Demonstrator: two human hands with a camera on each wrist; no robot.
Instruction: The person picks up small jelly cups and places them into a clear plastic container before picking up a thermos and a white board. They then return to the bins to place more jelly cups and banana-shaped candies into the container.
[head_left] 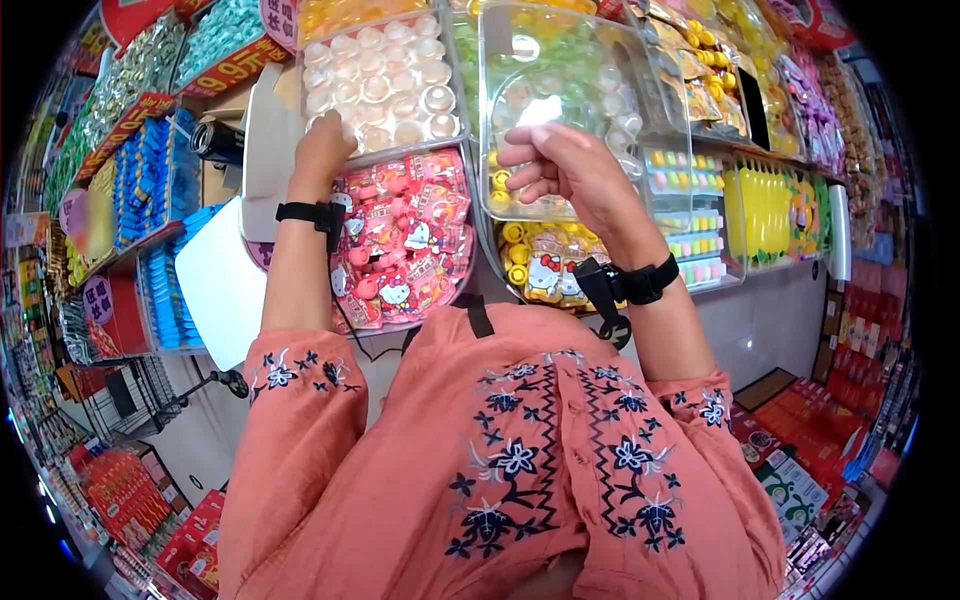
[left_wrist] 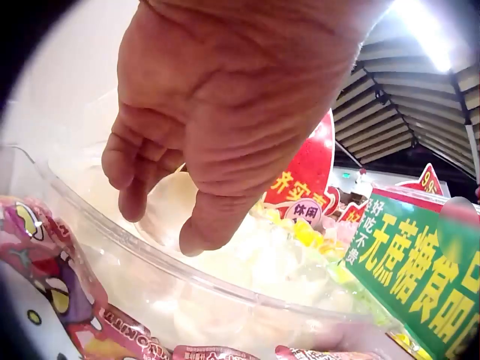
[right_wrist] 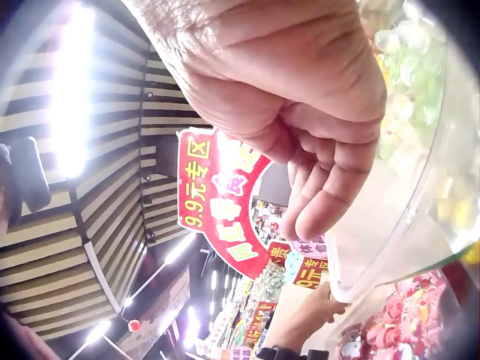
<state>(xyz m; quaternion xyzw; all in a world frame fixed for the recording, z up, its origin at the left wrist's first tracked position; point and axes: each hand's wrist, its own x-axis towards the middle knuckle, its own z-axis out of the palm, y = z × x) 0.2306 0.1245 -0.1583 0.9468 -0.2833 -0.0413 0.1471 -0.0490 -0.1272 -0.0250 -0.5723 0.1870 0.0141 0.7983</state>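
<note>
In the head view my left hand [head_left: 325, 152] reaches into a clear bin of pale jelly cups [head_left: 375, 88]. The left wrist view shows its thumb and fingers bent round one translucent jelly cup [left_wrist: 166, 208], just behind the bin's front rim. My right hand [head_left: 575, 170] is palm inward at a clear plastic lid [head_left: 655, 130], raised over a bin of green jelly cups [head_left: 590, 60]. Its fingers are loosely bent with nothing between them, and the hand overlaps the lid in this view. Behind the right hand, the lid's edge [right_wrist: 337, 281] shows in the right wrist view.
Pink candy packets [head_left: 405, 240] fill the bin closest to my body, beside yellow packets [head_left: 545, 265]. A white panel [head_left: 225, 285] juts out at left. A dark cylinder [head_left: 215, 142] stands near blue packets [head_left: 145, 175]. Pastel sweets [head_left: 690, 215] sit in trays at right.
</note>
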